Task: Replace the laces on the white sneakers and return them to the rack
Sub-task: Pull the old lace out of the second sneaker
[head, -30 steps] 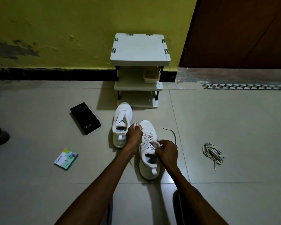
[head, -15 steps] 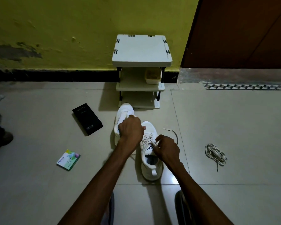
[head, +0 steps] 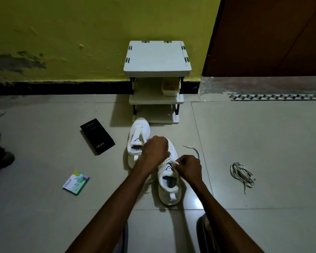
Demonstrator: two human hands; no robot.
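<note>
Two white sneakers stand side by side on the tiled floor before a small white rack (head: 157, 59). The left sneaker (head: 138, 136) has no lace and its tongue stands up. The right sneaker (head: 169, 187) is partly laced. My left hand (head: 156, 148) is closed over its front lacing and hides the toe. My right hand (head: 189, 168) pinches the lace by the tongue. One loose lace end (head: 192, 149) trails on the floor to the right. A bundle of spare laces (head: 242, 175) lies further right.
A black phone box (head: 97, 136) lies left of the sneakers and a small green packet (head: 76, 182) nearer me. A tan container (head: 170, 86) sits on the rack's middle shelf. A brown door (head: 266, 37) is at the back right. A person's foot (head: 5, 159) shows at the left edge.
My left hand has shifted right from the sneaker's left side onto its front lacing. My right hand has moved up toward the tongue and grips the lace there.
</note>
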